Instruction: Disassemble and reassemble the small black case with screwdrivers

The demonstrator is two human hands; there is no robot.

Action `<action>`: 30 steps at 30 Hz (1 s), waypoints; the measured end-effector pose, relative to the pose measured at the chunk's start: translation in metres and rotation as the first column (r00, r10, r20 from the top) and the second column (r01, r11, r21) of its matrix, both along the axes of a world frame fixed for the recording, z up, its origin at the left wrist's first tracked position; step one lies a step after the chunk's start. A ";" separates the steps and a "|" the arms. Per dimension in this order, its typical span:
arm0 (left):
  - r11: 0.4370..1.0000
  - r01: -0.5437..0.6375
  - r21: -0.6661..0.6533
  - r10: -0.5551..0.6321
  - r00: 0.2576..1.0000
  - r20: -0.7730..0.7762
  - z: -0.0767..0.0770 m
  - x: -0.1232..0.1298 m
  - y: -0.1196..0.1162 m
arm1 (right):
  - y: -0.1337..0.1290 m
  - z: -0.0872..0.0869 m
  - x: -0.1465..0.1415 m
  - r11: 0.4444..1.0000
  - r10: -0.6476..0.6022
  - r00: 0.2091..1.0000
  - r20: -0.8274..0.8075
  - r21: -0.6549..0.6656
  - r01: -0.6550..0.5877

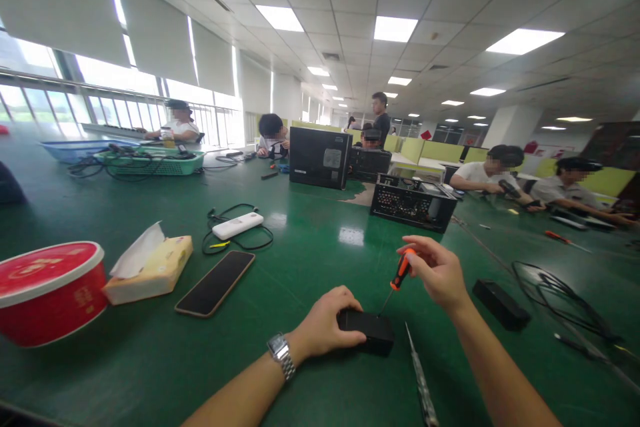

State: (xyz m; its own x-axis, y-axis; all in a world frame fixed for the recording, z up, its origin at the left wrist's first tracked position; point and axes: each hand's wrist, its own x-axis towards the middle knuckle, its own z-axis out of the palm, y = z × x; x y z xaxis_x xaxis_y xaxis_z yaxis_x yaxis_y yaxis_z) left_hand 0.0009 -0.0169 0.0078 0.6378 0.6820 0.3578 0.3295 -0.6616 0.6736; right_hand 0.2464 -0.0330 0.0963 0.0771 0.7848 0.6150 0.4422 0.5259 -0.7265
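Observation:
My left hand (333, 322), below a metal wristwatch (281, 355), grips a small black rectangular box (370, 330) lying on the green table. In my right hand (434, 270) is a screwdriver (401, 271) with an orange and black handle, pinched near the top. Its thin shaft points down to the far edge of the box's top; exactly what the tip meets is too small to make out. A second slim tool (421, 377) with a pointed metal tip lies just right of the box, under my right forearm. Another black box (501, 304) rests farther right.
A phone (216, 283), tissue pack (155, 273), red tub (53, 297) and white power strip (237, 225) stand at left. Ahead are an open computer case (413, 203) and a black panel (320, 157). Cables (565, 307) lie at right. Several people sit around the table.

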 end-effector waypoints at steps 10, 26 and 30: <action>1.000 0.002 -0.021 -0.002 1.000 0.000 0.003 0.000 0.001 | -0.010 0.018 -0.005 0.995 -0.064 0.934 0.352 0.095 0.032; 0.997 -0.015 -0.072 0.014 1.000 -0.018 0.002 0.001 0.000 | -0.019 0.017 -0.006 0.990 -0.049 0.919 0.390 0.140 -0.006; 0.997 -0.009 -0.078 0.006 1.000 -0.027 0.004 -0.001 0.000 | -0.020 0.018 -0.006 0.983 -0.094 0.896 0.434 0.185 0.013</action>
State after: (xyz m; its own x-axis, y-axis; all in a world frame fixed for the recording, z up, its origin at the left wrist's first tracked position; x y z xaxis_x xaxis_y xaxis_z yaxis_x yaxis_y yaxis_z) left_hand 0.0004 -0.0168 0.0116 0.6413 0.7120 0.2859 0.3529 -0.6046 0.7141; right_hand 0.2405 -0.0529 0.1145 -0.1932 0.6654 0.7211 0.7256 0.5916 -0.3514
